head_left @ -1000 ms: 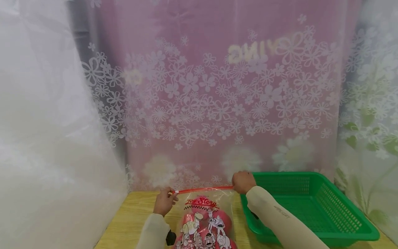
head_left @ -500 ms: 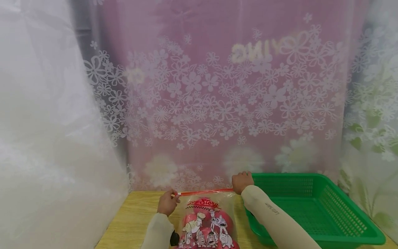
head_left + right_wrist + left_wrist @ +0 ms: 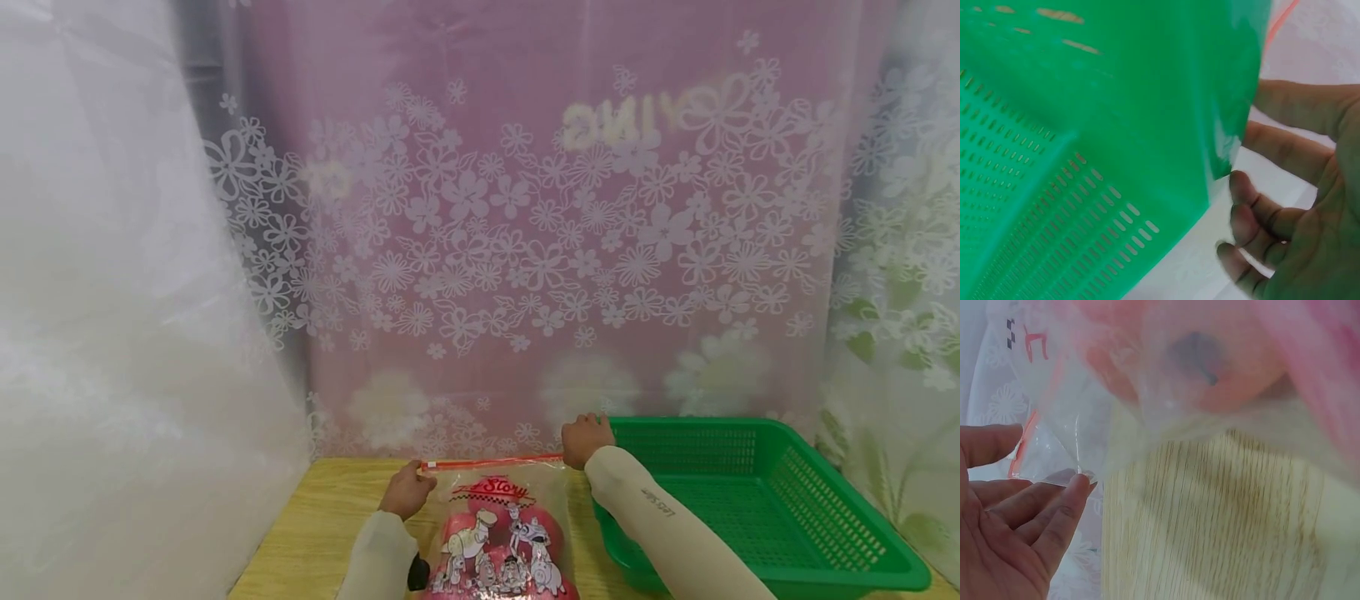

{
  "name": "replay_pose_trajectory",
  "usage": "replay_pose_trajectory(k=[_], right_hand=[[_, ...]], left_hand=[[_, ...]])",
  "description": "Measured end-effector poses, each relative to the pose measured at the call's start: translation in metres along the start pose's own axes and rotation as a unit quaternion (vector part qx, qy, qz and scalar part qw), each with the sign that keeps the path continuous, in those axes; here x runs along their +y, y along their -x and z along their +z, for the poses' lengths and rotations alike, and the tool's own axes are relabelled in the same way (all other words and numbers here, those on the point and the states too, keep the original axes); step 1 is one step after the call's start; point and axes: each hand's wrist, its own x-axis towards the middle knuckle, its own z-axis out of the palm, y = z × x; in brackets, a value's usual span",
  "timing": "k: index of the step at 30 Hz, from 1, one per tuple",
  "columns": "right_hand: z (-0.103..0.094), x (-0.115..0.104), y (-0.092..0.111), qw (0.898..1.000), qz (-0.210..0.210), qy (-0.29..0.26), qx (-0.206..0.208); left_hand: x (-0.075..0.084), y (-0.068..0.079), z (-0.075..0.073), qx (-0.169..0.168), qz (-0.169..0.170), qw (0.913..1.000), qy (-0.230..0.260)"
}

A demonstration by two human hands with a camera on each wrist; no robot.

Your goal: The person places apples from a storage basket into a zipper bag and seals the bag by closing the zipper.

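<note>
A clear zip bag with a red slide strip lies in front of me, printed with red lettering and cartoon figures. Several round red fruits fill it; an apple with a dark stem shows through the plastic in the left wrist view. My left hand pinches the bag's top left corner, beside a small white slider. In the left wrist view its thumb lies by the strip and its fingers under the corner. My right hand pinches the strip's right end between thumb and index finger.
A green plastic basket with slotted walls stands on the right, partly behind my right forearm. Under everything is a wooden table. Flower-printed curtains hang behind the table and at both sides.
My left hand has shifted slightly down from the slider, its fingers now at the bag's corner. The right hand keeps its hold. The head view has turned slightly.
</note>
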Motion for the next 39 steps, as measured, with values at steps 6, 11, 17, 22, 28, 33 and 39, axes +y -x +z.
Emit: replay_pose_trajectory(k=[6,11,17,22,28,33,39], right_hand=[[0.005,0.006,-0.002,0.999,-0.022,-0.033,0.009],[0.008,0.009,-0.001,0.995,-0.028,-0.092,0.02],[0.006,0.009,0.004,0.989,-0.026,-0.145,0.03],[0.004,0.009,0.008,0.986,-0.036,-0.162,0.037],[-0.001,0.004,0.014,0.977,-0.037,-0.209,0.021],[-0.006,-0.001,0.023,0.974,-0.046,-0.223,-0.008],[-0.006,-0.005,0.031,0.973,-0.058,-0.222,-0.016]], left_hand=[[-0.003,0.0,-0.001,-0.016,0.005,0.9998,-0.012],[-0.006,0.001,-0.004,-0.026,0.001,0.9993,-0.029],[-0.012,0.002,-0.007,-0.033,-0.002,0.9987,-0.038],[-0.013,0.003,-0.01,-0.03,-0.003,0.9986,-0.045],[-0.013,0.009,-0.017,-0.024,-0.002,0.9976,-0.065],[-0.012,0.012,-0.022,-0.027,0.0,0.9961,-0.084],[-0.012,0.01,-0.023,-0.017,0.003,0.989,-0.147]])
